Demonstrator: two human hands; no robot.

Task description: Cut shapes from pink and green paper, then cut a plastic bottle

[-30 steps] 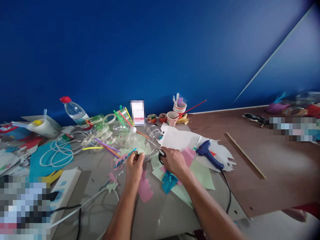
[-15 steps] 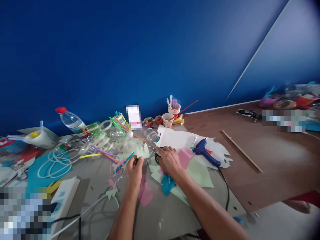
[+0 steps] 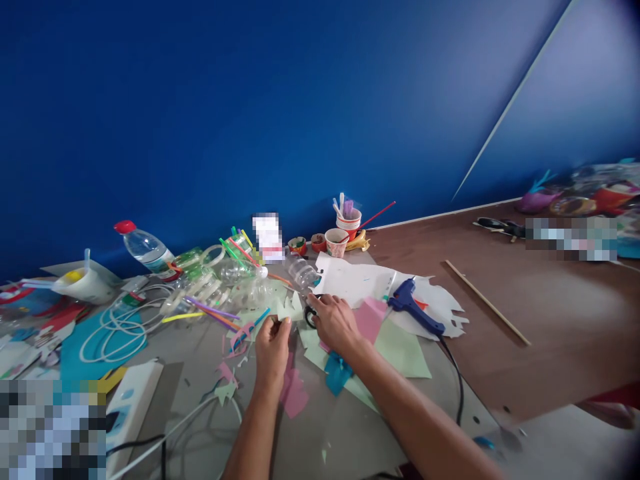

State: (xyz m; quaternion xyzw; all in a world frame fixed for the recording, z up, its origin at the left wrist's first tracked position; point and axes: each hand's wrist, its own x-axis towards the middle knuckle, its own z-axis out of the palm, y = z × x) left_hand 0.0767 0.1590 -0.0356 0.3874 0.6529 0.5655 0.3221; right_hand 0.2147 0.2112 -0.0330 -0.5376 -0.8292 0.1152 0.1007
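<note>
My left hand (image 3: 273,343) is closed in a pinch on a small pale green paper cut-out (image 3: 290,308), held just above the table. My right hand (image 3: 334,322) is wrapped round black-handled scissors (image 3: 311,313), whose blades point left at the cut-out. Below both hands lie loose paper pieces: a pink one (image 3: 294,393), a blue one (image 3: 336,372) and a large pale green sheet (image 3: 400,350). A blue glue gun (image 3: 414,308) rests on white paper (image 3: 360,277) just right of my right hand.
Cut plastic bottles and coloured straws (image 3: 220,280) are piled behind my left hand, with a red-capped water bottle (image 3: 143,245) and white coiled cord (image 3: 113,323) further left. Paper cups (image 3: 345,230) stand by the blue wall. A wooden stick (image 3: 487,303) lies on the brown board.
The view has shifted slightly. Both hands stay close together, and the green cut-out now stands more upright between my left fingers and the scissors.
</note>
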